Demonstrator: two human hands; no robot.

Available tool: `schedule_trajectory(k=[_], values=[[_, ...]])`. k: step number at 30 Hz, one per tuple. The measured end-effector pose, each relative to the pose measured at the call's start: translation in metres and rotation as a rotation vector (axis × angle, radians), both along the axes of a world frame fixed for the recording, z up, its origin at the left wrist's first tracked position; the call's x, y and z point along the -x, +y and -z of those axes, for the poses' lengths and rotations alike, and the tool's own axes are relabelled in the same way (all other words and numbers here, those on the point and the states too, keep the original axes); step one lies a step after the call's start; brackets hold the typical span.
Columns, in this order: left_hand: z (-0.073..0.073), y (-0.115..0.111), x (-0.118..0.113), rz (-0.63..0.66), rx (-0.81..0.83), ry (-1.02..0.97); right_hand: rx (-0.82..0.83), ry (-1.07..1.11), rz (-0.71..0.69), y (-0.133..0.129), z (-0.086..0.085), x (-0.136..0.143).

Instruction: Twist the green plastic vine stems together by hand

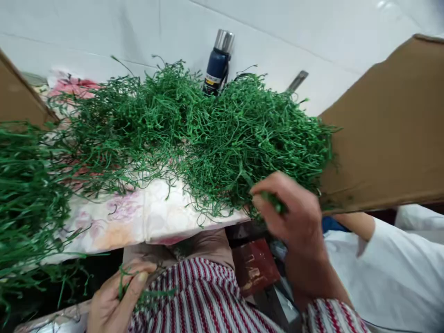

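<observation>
My left hand [111, 298] is low at the left, above my lap, its thumb and fingers closed on thin green plastic-looking stems [149, 296]. My right hand [294, 210] is at the front right edge of a big heap of the same green stems [249, 138]. Its fingers are curled round a small bunch of green stems [275, 201], partly hidden by the fingers and slightly blurred. The heap lies on a flower-patterned cloth [163, 199]. More green stems, in a denser pile [27, 194], are at the far left.
A dark blue thermos flask [217, 67] stands behind the heap, near a white wall [294, 27]. Cardboard panels rise at the right [388, 134] and left [21, 92]. A person's white sleeve [391, 263] is at the right. A dark red box [255, 266] sits below the table edge.
</observation>
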State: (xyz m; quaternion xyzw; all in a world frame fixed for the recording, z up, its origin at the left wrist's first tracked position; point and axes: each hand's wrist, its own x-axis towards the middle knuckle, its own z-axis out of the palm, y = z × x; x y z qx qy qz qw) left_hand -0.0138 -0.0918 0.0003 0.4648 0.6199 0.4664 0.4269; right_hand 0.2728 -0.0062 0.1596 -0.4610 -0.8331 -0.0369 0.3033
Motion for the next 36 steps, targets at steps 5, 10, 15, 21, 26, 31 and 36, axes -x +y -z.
schedule_trajectory(k=[5,10,15,21,26,31,36], values=[[-0.004,0.006,-0.011,0.127,-0.026,0.019,-0.097,-0.388,0.195,0.019,-0.003,-0.032],[-0.012,0.013,-0.013,0.190,0.008,0.082,-0.240,-0.281,0.223,0.023,0.052,-0.040],[-0.032,0.019,-0.024,0.184,0.046,0.019,-0.378,-0.168,0.221,0.019,0.079,-0.047],[-0.052,0.028,-0.035,0.174,0.087,-0.212,-0.367,-0.058,0.171,0.014,0.090,-0.045],[-0.052,0.041,-0.046,0.215,0.106,-0.378,-0.381,0.022,0.129,0.006,0.097,-0.040],[-0.042,0.047,-0.050,0.280,0.144,-0.396,-0.248,-0.060,-0.133,-0.013,0.114,-0.027],[-0.034,0.050,-0.048,0.288,0.183,-0.359,0.017,-0.251,-0.025,-0.014,0.142,-0.024]])
